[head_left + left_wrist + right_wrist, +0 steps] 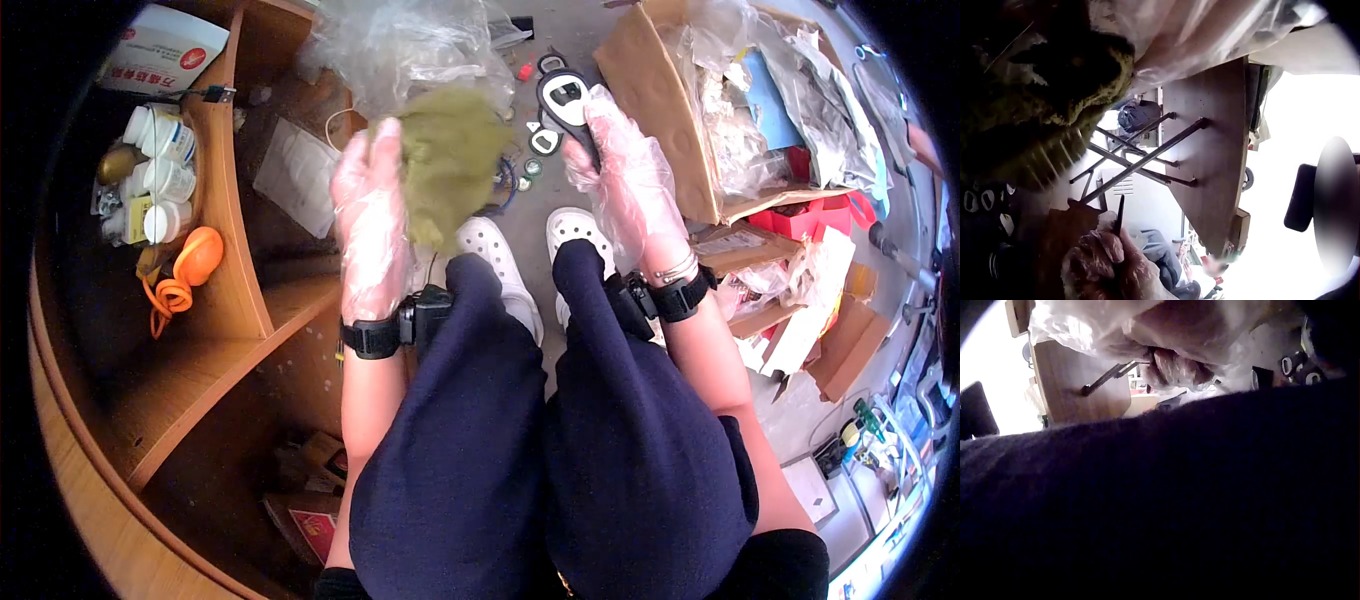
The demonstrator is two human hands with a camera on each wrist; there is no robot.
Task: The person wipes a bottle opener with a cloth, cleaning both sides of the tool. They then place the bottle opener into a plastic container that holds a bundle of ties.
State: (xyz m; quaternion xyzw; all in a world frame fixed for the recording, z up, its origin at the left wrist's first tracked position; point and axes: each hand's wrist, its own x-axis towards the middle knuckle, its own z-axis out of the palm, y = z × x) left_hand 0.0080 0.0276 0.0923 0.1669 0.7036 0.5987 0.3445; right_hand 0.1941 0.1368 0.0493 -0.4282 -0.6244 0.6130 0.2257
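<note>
Plastic-gloved and likely slippery, the left hand (370, 225) grips a green cloth (450, 150) and the right hand (625, 185) a black device (563, 100), so either could drop.

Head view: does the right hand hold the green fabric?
No, the left hand holds the green fabric; the right hand grips a black device.

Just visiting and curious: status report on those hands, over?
Left hand grips olive fuzzy bundle. Right hand holds black handheld device. Clear plastic bag just beyond.
</note>
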